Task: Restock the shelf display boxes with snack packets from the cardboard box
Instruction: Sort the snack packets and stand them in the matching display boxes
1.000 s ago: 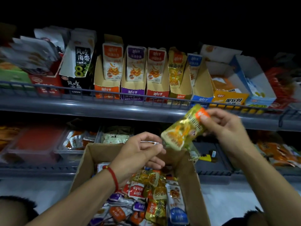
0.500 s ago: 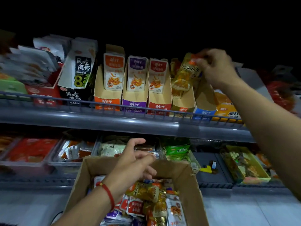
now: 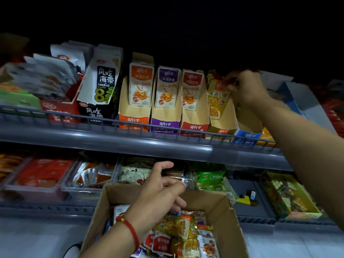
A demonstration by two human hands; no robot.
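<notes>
A yellow snack packet point(image 3: 217, 101) stands upright in the yellow display box point(image 3: 221, 127) on the upper shelf. My right hand point(image 3: 245, 88) pinches the packet's top edge. To its left stand orange point(image 3: 135, 120), purple point(image 3: 165, 121) and red point(image 3: 194, 123) display boxes, each with upright packets. The open cardboard box point(image 3: 223, 211) sits low in the middle, filled with several mixed packets point(image 3: 175, 235). My left hand point(image 3: 160, 194), with a red bracelet, hovers over the box with fingers loosely curled, holding nothing.
A blue display box point(image 3: 247, 135) sits right of the yellow one. A grey wire rail point(image 3: 93, 116) fronts the upper shelf. The lower shelf holds clear trays point(image 3: 87, 183) of snacks, green packets point(image 3: 210, 176) and a yellow-green box point(image 3: 290, 196).
My right hand has carried the yellow packet up from over the cardboard box and lowered it into the yellow display box. My left hand stayed over the cardboard box.
</notes>
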